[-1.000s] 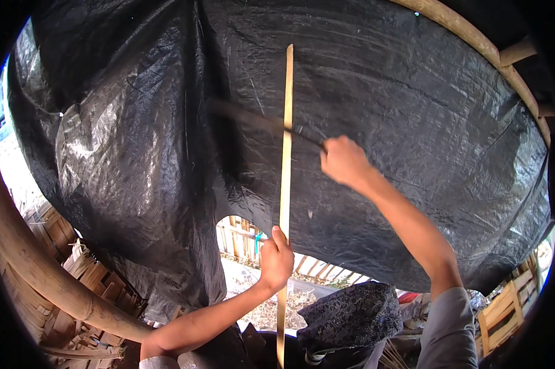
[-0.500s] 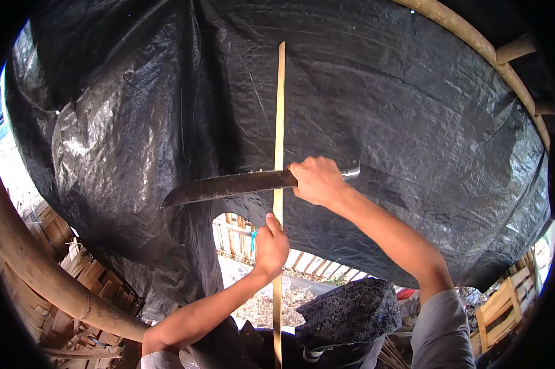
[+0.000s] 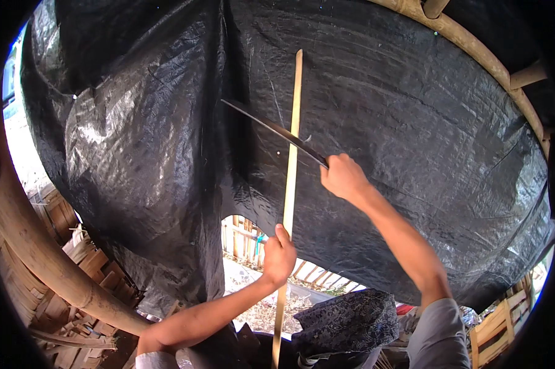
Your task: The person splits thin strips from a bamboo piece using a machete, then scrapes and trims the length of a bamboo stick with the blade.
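Observation:
A long pale bamboo strip (image 3: 294,129) stands nearly upright in front of me, its cut tip tilting slightly right. My left hand (image 3: 280,257) is closed around its lower half, thumb pointing up along it. In my right hand (image 3: 345,178) is the handle of a machete (image 3: 271,127), mostly hidden by the fingers. The long dark blade crosses the strip at its upper part, edge-on to me, with its point up to the left. A thin curled shaving (image 3: 308,139) shows beside the strip next to the blade.
A black plastic tarp (image 3: 412,141) hangs ahead, with a bamboo pole (image 3: 468,46) along its upper right. A thick bamboo pole (image 3: 62,280) curves at the left, near woven bamboo pieces (image 3: 99,277). Dark patterned cloth (image 3: 351,323) lies below. Through a gap shows a slatted fence (image 3: 243,240).
The machete has moved up the strip and turned from its broad side to edge-on, its point rising. A shaving has appeared. The strip leans a little more to the right.

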`<act>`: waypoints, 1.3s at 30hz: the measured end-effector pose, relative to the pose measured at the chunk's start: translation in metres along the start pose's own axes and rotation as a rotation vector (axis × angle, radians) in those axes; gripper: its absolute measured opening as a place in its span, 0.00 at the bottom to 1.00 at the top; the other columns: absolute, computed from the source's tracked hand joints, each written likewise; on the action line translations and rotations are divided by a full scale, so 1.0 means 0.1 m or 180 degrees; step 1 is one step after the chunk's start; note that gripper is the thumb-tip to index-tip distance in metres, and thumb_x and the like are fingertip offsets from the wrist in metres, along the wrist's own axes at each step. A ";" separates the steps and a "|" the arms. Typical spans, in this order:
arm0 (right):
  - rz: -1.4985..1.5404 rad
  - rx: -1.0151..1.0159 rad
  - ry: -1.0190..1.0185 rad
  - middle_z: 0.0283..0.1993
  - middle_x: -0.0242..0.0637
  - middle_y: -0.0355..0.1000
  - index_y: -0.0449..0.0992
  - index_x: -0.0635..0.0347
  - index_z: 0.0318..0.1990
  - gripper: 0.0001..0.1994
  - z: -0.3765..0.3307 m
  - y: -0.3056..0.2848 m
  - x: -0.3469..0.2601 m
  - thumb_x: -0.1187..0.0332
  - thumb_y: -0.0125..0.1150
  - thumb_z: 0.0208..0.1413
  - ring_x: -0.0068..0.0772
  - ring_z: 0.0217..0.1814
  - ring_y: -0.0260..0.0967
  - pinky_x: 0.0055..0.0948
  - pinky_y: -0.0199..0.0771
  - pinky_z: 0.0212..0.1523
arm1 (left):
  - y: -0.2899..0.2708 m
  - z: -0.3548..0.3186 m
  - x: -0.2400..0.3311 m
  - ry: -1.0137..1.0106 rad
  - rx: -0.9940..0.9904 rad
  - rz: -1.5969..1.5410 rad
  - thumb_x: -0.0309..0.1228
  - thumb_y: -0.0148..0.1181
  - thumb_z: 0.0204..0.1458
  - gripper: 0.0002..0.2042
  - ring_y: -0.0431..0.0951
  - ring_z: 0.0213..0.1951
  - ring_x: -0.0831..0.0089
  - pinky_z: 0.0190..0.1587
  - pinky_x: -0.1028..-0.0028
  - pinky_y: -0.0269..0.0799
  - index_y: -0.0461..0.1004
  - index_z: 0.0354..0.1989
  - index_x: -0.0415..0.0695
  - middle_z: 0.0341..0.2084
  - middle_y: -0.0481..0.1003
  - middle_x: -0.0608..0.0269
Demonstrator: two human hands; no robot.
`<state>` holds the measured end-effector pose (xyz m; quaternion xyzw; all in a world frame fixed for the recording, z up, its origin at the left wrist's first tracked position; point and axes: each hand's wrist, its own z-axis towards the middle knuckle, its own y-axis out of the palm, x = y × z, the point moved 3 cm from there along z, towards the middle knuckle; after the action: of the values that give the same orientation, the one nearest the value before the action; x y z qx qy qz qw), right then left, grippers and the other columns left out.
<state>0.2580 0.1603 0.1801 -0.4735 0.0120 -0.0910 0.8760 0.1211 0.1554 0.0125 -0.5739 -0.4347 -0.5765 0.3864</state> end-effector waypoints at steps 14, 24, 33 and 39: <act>0.0009 0.0035 0.0586 0.30 0.59 0.69 0.71 0.72 0.31 0.16 0.17 -0.10 0.54 0.63 0.48 0.50 0.59 0.34 0.68 0.46 0.69 0.37 | 0.08 -0.05 -0.04 0.0221 -0.0086 -0.0155 0.46 0.28 0.57 0.30 0.66 0.16 0.51 0.25 0.59 0.61 0.63 0.13 0.33 0.10 0.66 0.45; 0.0148 -0.1041 0.0012 0.30 0.54 0.70 0.74 0.61 0.31 0.11 -0.70 0.57 0.18 0.66 0.50 0.44 0.54 0.35 0.69 0.46 0.70 0.38 | -0.10 0.13 -0.13 -0.0285 -0.0664 -0.0873 0.51 0.31 0.57 0.27 0.61 0.10 0.77 0.13 0.76 0.60 0.59 0.16 0.40 0.09 0.60 0.64; 0.1100 -0.0876 0.0672 0.27 0.54 0.70 0.74 0.64 0.29 0.15 -1.47 1.62 0.62 0.60 0.50 0.50 0.58 0.32 0.67 0.45 0.68 0.37 | -0.27 0.32 -0.11 0.0507 -0.0675 -0.0976 0.43 0.37 0.58 0.19 0.68 0.20 0.77 0.26 0.78 0.68 0.68 0.36 0.37 0.17 0.68 0.63; 0.1813 -0.1318 0.1277 0.23 0.57 0.68 0.72 0.70 0.24 0.25 -1.64 1.69 0.60 0.53 0.43 0.56 0.61 0.33 0.65 0.47 0.64 0.38 | -0.46 0.34 0.04 0.1059 -0.0644 -0.0248 0.34 0.44 0.57 0.13 0.73 0.24 0.77 0.31 0.78 0.69 0.69 0.32 0.34 0.22 0.73 0.59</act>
<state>0.3245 0.1047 -0.0476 -0.5905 0.3315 0.0691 0.7326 0.0884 0.2028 0.0124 -0.4893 -0.3266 -0.7187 0.3706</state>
